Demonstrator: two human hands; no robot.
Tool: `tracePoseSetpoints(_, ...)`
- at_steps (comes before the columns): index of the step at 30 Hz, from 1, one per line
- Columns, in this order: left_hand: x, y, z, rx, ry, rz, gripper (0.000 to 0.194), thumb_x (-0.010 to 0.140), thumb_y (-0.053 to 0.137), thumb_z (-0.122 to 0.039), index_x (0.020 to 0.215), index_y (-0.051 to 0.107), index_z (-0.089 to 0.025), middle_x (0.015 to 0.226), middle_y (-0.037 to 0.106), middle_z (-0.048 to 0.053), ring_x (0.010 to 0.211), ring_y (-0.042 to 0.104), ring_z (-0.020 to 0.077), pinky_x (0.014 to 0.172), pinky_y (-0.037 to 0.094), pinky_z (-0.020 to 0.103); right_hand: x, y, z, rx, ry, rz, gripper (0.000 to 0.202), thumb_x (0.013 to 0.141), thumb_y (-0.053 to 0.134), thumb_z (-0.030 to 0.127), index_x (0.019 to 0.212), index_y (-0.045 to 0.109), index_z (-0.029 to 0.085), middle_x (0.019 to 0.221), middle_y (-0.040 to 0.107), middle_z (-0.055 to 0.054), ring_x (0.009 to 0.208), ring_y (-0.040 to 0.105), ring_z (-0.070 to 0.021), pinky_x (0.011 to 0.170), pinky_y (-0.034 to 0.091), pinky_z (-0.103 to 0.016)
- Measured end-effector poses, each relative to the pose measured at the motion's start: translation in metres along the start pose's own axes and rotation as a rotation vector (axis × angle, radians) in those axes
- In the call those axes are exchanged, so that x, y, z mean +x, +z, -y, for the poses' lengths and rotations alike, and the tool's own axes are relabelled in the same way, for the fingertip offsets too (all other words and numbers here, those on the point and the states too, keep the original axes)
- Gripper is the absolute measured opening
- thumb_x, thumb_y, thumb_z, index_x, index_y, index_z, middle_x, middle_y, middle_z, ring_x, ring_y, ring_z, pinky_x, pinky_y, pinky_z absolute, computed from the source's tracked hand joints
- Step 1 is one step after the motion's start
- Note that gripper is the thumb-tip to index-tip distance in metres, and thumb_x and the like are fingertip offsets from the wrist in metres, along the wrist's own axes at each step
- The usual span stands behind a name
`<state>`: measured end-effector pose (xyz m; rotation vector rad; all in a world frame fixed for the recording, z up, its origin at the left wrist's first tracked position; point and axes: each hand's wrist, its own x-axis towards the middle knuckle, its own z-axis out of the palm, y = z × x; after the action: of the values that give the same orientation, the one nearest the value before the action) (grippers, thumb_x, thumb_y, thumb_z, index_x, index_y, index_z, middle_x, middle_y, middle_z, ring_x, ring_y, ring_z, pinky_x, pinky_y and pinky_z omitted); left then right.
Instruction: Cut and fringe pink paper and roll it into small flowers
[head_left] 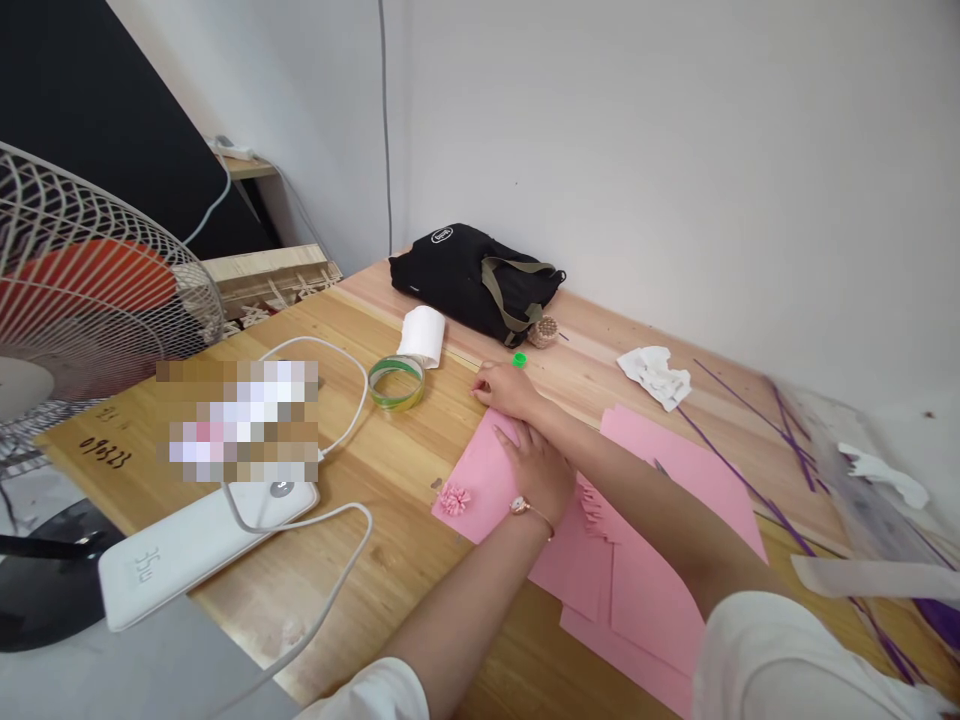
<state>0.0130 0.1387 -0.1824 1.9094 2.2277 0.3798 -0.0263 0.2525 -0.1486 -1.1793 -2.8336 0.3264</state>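
Note:
My left hand (538, 472), with a watch at its wrist, lies flat on a sheet of pink paper (474, 462), fingers spread. Beyond it, my right hand (504, 388) is closed in a pinch near the paper's far edge; what sits in its fingertips is too small to make out. My right forearm crosses over the left fingers. On the near left corner of the sheet rests a pink fringed paper flower (454, 500). A strip of fringed pink paper (594, 512) lies partly under my right arm. A green cap (519, 359) stands just past my right hand.
A roll of tape (396, 383) and a white paper roll (422, 336) stand left of my hands. Behind are a black bag (465, 275) and crumpled tissue (655, 376). A white power bank (202, 555) with a cable lies left; a fan (90, 270) stands beyond.

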Motion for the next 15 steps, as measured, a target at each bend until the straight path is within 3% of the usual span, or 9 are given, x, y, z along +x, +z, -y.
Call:
tracePoseSetpoints(6, -0.0018, -0.0019, 0.0008, 0.017, 0.005, -0.029, 0.056, 0.090, 0.031, -0.033, 0.142, 0.034, -0.011, 0.145, 0.040, 0.017, 0.136, 0.025, 0.0376, 0.108, 0.017, 0.066, -0.0044, -0.0027, -0.0039, 0.081, 0.035, -0.043, 0.012, 0.079, 0.063, 0.024, 0.079, 0.071, 0.015, 0.088, 0.067, -0.006, 0.081, 0.058, -0.0152, 0.067, 0.038, -0.024)
tracePoseSetpoints(11, -0.0010, 0.0001, 0.0003, 0.044, 0.007, -0.020, 0.060, 0.089, 0.031, -0.039, 0.142, 0.033, -0.010, 0.148, 0.035, 0.017, 0.138, 0.020, 0.0385, 0.107, 0.017, 0.066, -0.0066, -0.0044, -0.0084, 0.133, 0.034, -0.065, 0.010, 0.079, 0.062, 0.019, 0.079, 0.071, 0.014, 0.088, 0.067, -0.006, 0.078, 0.058, -0.0138, 0.069, 0.039, -0.024)
tracePoseSetpoints(15, -0.0005, -0.0009, -0.0003, 0.036, -0.001, -0.010, 0.058, 0.090, 0.031, -0.034, 0.143, 0.031, -0.011, 0.146, 0.038, 0.017, 0.137, 0.023, 0.0378, 0.108, 0.016, 0.066, -0.0050, -0.0005, -0.0073, 0.133, 0.007, -0.052, 0.011, 0.080, 0.062, 0.022, 0.084, 0.071, 0.016, 0.090, 0.067, -0.005, 0.080, 0.058, -0.0146, 0.070, 0.039, -0.024)
